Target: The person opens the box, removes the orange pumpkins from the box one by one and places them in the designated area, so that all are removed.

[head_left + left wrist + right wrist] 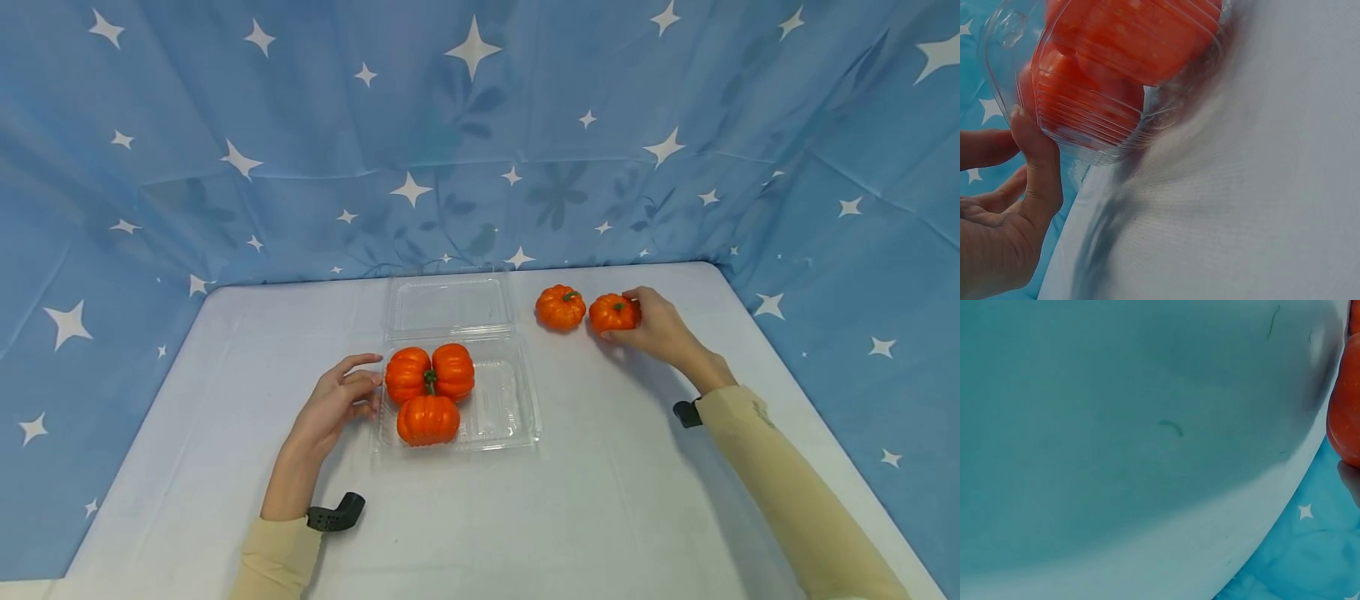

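Note:
A clear plastic clamshell box (pixel 498 408) lies on the table with its lid (pixel 450 304) folded back. Three small orange pumpkins (pixel 428 419) sit in its left part, their stems meeting in the middle. At the box's left edge is my left hand (pixel 337 400), fingers spread and lightly bent; in the left wrist view the thumb (pixel 1038 159) touches the rim. On the right, my right hand (pixel 656 329) grips a small orange pumpkin (pixel 613 314) between thumb and fingers. Only part of that pumpkin (pixel 1346 406) shows in the right wrist view.
Another orange pumpkin (pixel 560 307) with a green stem stands just left of the gripped one, near the back of the white table (pixel 600 500). A blue curtain (pixel 480 167) with white stars hangs behind and along both sides.

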### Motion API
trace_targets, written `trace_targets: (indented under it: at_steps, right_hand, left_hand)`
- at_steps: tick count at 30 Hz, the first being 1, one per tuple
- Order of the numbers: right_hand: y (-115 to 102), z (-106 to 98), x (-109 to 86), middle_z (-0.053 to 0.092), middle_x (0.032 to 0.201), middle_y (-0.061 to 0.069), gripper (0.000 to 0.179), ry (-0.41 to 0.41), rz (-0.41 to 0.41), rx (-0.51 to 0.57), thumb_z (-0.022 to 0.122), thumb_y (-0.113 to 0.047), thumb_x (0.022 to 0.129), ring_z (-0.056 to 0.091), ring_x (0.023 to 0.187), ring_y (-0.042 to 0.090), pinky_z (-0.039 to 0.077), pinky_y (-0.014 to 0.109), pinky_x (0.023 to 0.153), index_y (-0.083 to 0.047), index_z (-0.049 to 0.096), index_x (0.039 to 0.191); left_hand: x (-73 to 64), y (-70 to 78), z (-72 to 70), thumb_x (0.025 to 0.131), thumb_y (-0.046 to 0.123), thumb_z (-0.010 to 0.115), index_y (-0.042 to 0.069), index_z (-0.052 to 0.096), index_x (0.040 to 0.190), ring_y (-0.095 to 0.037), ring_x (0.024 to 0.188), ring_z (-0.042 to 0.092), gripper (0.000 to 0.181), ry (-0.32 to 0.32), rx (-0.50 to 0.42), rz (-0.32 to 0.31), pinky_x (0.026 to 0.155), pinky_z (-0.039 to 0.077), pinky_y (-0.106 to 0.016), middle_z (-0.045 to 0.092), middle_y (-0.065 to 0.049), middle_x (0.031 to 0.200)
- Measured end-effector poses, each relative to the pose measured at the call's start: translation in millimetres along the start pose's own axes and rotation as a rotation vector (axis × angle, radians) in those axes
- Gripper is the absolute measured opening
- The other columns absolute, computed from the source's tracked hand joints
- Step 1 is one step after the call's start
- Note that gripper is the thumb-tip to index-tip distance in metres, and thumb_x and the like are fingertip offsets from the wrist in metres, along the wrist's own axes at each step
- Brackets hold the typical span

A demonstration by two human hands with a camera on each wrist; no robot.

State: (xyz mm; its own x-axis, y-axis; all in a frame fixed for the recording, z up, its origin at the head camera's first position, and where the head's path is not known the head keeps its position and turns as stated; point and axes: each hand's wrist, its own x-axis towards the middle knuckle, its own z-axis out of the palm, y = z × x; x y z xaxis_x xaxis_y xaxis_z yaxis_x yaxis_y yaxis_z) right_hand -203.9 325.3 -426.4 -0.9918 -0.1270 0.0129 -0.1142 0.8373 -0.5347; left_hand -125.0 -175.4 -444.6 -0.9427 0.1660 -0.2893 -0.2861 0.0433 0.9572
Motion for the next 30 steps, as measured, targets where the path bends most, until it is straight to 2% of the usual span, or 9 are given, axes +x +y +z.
trace_targets:
  at_steps: [9,21,30]
  right_hand:
    - [-0.2,3.1,12.1,0.046,0.139,0.032,0.076,-0.033,0.048,-0.001,0.082,-0.024,0.088,0.047,0.126,0.047,0.043,0.062,0.11,0.012,0.041,0.14]
    - [0.8,7.4,16.0,0.044,0.142,0.032,0.078,-0.061,0.076,0.003,0.082,-0.024,0.088,0.045,0.128,0.047,0.041,0.061,0.112,0.011,0.039,0.143]
    - [-0.6,5.1,16.1,0.036,0.152,0.033,0.093,-0.105,0.093,0.003,0.084,-0.031,0.087,0.038,0.137,0.05,0.035,0.063,0.116,0.008,0.03,0.153]
  left_hand:
    - [1.5,-1.4,-0.1,0.104,0.011,0.055,0.003,0.043,0.148,-0.014,0.068,0.057,0.046,-0.002,-0.005,-0.003,0.066,0.056,-0.025,0.062,0.0,0.081]
    - [2.6,-1.8,0.1,0.104,0.011,0.056,0.006,0.045,0.147,-0.015,0.068,0.057,0.044,0.005,-0.009,-0.003,0.066,0.056,-0.025,0.063,0.001,0.082]
    - [0.9,0.2,-0.7,0.104,0.012,0.056,0.005,0.043,0.147,-0.014,0.067,0.057,0.046,0.0,-0.01,0.0,0.065,0.056,-0.025,0.063,0.001,0.081]
